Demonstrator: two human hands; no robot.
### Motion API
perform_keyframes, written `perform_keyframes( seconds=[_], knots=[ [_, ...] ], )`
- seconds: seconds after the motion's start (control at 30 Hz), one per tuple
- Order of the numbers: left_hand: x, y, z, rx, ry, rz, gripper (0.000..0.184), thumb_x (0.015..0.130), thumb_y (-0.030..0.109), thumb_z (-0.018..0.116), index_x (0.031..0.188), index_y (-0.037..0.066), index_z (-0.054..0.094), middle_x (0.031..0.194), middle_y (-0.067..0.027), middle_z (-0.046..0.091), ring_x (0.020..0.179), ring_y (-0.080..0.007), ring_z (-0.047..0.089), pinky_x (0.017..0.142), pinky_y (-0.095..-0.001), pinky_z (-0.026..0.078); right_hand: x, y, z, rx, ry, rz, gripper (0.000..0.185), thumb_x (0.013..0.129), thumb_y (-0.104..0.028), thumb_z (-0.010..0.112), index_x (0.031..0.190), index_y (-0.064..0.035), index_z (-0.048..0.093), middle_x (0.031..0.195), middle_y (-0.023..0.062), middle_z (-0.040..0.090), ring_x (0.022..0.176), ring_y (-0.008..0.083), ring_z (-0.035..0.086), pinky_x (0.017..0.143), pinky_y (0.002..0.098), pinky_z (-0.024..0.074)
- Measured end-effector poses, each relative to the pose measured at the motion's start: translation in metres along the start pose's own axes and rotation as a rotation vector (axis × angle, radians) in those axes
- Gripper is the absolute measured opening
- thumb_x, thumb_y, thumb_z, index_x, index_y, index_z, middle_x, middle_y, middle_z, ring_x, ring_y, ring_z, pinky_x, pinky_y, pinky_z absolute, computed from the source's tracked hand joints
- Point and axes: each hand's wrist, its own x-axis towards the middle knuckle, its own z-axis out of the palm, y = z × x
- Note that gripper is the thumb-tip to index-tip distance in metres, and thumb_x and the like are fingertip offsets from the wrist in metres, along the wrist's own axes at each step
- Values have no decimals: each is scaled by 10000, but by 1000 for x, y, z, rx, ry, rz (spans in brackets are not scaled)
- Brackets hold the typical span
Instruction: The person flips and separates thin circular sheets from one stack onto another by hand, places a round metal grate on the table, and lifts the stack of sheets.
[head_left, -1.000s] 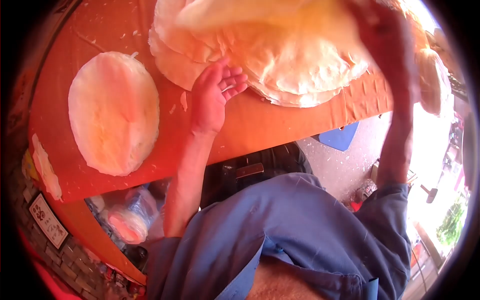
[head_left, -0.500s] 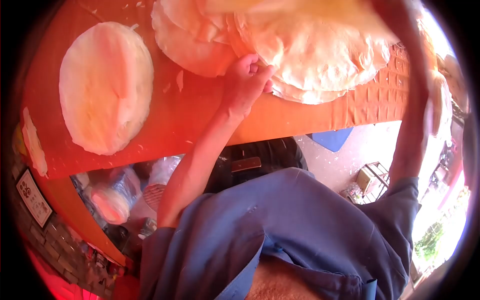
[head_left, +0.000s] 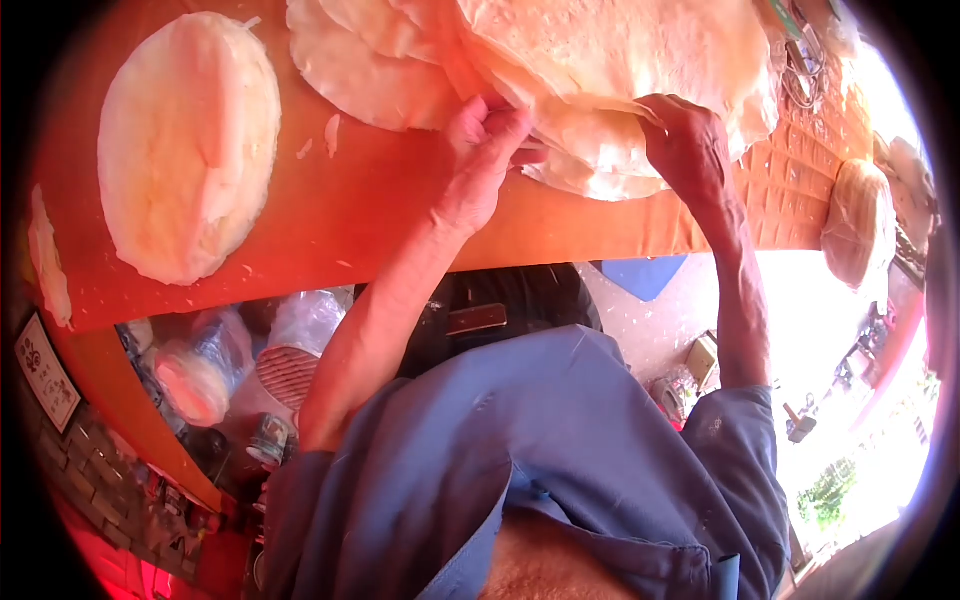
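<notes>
Thin, pale, round flatbread sheets [head_left: 620,50] lie in an overlapping pile at the far edge of my view. My right hand [head_left: 685,140] grips the near edge of the top sheet between thumb and curled fingers, lifting it slightly off the layers below. Beside it, my left hand [head_left: 485,150] is closed at the pile's near left edge, thumb against fingers, seemingly pinching a sheet's rim; its fingertips are partly hidden. To the left rests a separate oval stack of flatbread [head_left: 190,150], with a raised fold along its middle.
The orange tabletop [head_left: 370,240] carries small scraps and a narrow strip [head_left: 48,260] at its left end. A wrapped bundle [head_left: 858,220] sits at the right edge. Below are plastic-wrapped bundles [head_left: 205,370] and a phone [head_left: 477,319] on my dark-clothed lap.
My right hand has come down from the upper right, bringing the raised sheet onto the pile. My left hand has stayed by the pile's edge, while the view has shifted slightly.
</notes>
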Motion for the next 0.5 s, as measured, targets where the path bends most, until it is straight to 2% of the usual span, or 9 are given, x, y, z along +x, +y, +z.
perform_keyframes(
  seconds=[0.03,0.1,0.23,0.3,0.33,0.37,0.5],
  knots=[
    [0,-1,3,-6,-30,17,232,947,162,599,1134,31,554,1008,-52,658,892,-158,660,773,-301,560,-3,0,-2,55,62,-51,110,832,-92,584,844,-47,683,786,143,658,718,323,645,616,391,510],
    [0,-2,8,-16,-91,53,261,950,142,587,1182,29,546,1077,-66,658,994,-174,645,885,-354,558,-2,-3,-5,141,65,-58,109,825,-86,598,870,-41,686,807,148,656,723,331,640,640,390,513],
    [3,4,17,-196,-168,25,271,944,103,581,1201,24,547,1119,-80,650,1039,-185,636,944,-389,540,-4,-13,4,225,116,-152,131,840,-110,631,927,-29,687,870,154,663,741,333,654,658,390,524],
    [2,9,24,-198,-202,17,268,942,80,571,1201,15,550,1115,-87,649,1052,-188,631,960,-394,535,-9,-17,1,319,80,-85,178,848,-156,657,959,-17,676,902,165,669,769,331,668,669,391,531],
    [3,12,29,-180,-171,24,241,929,65,578,1164,12,563,1100,-94,651,1017,-186,640,912,-369,547,-11,-19,0,367,59,-51,207,852,-178,669,974,-11,671,919,171,672,784,329,675,675,391,535],
    [4,15,35,-162,-142,30,215,916,51,585,1127,10,576,1085,-102,653,982,-184,648,864,-344,559,-9,-19,-1,396,42,-39,360,820,-279,728,1031,4,654,943,194,675,821,333,683,688,407,542],
    [18,11,46,-5,42,-8,170,866,16,587,1034,-11,597,967,-102,660,821,-166,660,690,-286,546,2,-40,11,291,107,-125,535,731,-373,788,1081,8,653,946,220,669,838,358,671,733,406,536]
  ],
)
